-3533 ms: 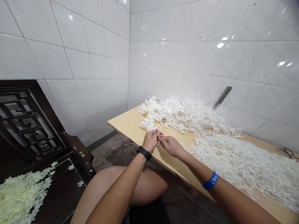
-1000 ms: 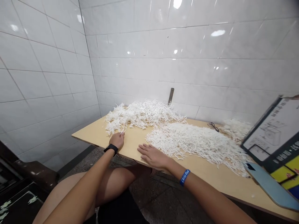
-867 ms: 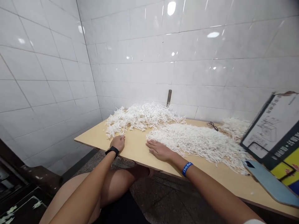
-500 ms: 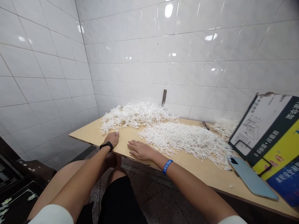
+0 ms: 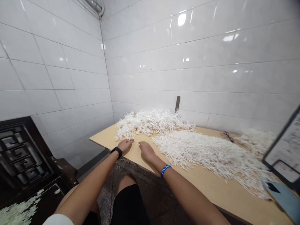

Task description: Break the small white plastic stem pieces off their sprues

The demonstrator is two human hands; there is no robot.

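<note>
My left hand [image 5: 126, 145], wearing a black wristband, rests at the table's near edge. Its fingers stretch toward the front of a heap of white branched pieces [image 5: 152, 120], and the fingertips meet the loose strands there. Whether a strand lies under them is hard to see. My right hand [image 5: 147, 152], with a blue lettered wristband, is a little to the right over bare wood. Its fingers are loosely bent and point left and away from me, holding nothing visible. Just right of it spreads a second, flatter heap of small white stick-like pieces [image 5: 206, 153].
The wooden tabletop [image 5: 103, 137] meets a tiled wall. A metal ruler-like strip [image 5: 177, 104] leans behind the heaps. Dark-framed glasses [image 5: 227, 136], a light blue phone [image 5: 284, 200] and a printed box [image 5: 287, 150] are at right. A dark carved chair [image 5: 23, 156] with pale pieces stands left.
The view has turned left and up a little, so everything sits further right. My right hand has drawn its spread fingers in and come nearer the left hand, whose fingers have stretched out.
</note>
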